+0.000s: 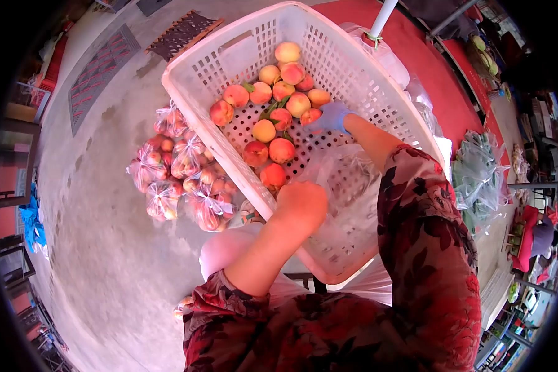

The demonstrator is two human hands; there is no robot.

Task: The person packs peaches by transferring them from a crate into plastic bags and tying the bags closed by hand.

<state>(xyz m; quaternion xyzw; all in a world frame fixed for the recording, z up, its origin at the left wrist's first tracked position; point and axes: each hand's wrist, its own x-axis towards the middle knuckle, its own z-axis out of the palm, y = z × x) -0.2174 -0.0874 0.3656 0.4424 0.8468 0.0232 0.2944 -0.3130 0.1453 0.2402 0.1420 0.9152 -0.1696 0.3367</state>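
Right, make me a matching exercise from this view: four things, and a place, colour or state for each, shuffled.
Column one
1. Right hand
2. Bagged fruit
3. Crate
4. Sleeves

Column two
A. Red and dark, with a leafy print
B. On the grey floor
C. Gloved in blue, at a peach
D. Pale, with slotted walls and loose peaches inside

Right pairs: 1-C, 2-B, 3-D, 4-A
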